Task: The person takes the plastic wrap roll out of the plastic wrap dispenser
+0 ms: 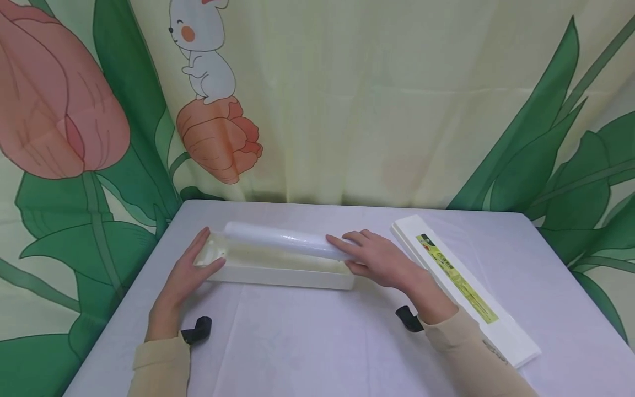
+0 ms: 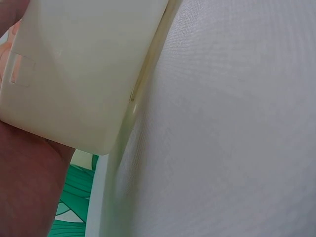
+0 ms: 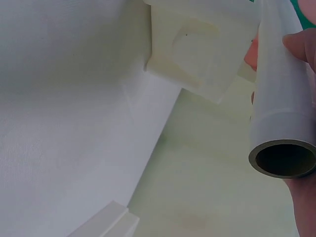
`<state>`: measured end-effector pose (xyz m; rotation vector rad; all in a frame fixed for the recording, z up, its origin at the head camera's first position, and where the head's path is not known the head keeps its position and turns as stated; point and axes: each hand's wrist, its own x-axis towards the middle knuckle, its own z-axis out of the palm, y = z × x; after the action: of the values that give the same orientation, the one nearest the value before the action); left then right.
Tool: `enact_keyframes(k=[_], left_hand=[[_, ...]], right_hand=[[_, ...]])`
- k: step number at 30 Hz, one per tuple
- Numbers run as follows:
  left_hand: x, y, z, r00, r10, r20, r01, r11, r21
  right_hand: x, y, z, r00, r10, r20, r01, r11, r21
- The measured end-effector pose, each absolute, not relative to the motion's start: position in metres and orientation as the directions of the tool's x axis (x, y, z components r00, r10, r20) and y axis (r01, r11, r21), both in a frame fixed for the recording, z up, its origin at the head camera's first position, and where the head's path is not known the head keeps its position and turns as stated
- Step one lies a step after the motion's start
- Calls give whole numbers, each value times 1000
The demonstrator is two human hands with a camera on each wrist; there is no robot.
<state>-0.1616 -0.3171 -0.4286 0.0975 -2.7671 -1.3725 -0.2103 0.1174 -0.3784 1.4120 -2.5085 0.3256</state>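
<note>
A roll of cling film (image 1: 278, 237), shiny and whitish, lies tilted over the long white box (image 1: 283, 278). My right hand (image 1: 382, 262) grips the roll near its right end, fingers over the top. In the right wrist view the roll (image 3: 281, 98) shows the dark hollow end of its core. My left hand (image 1: 186, 275) holds the left end of the box, thumb at the near side and fingers at the far side. The left wrist view shows the box's pale end wall (image 2: 74, 74) close up, with a small slot in it.
To the right lies a long white lid (image 1: 461, 286) with a yellow-green label, set diagonally on the white tablecloth (image 1: 297, 342). Behind the table hangs a curtain (image 1: 397, 110) printed with tulips and a rabbit. A black wrist camera (image 1: 198, 330) sits at the left sleeve.
</note>
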Motion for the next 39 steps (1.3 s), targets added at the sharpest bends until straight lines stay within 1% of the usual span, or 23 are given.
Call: enact_keyframes(k=[11,17,24,30,32,36,39], left_hand=[[-160,-316,-429,-997,-69,29,-20,616,787],[-160,-316,-430,-997,-71,30,-20,623,782],[-160,-316,-431,-997,-70,32,-19,631,775],[-160,-316,-428,-997,-73,15,-35,629,777],[-160,-316,-427,-997,-74,11,-38,629,776],[-160,-315,-427,-997,-71,10,-38,633,773],[-160,-316,-427,-998,-65,23,-24,634,773]], right_hand=[[-208,132,-384,-514,-777,364,-850,519,-91],[-208,138,-384,-534,-761,368,-837,537,-103],[-206,147,-382,-573,-739,355,-811,572,-120],[-204,155,-383,-581,-715,389,-796,599,-89],[-203,158,-384,-594,-701,395,-784,615,-87],[-200,164,-386,-647,-659,383,-740,664,-107],[-199,168,-387,-673,-633,383,-716,687,-122]])
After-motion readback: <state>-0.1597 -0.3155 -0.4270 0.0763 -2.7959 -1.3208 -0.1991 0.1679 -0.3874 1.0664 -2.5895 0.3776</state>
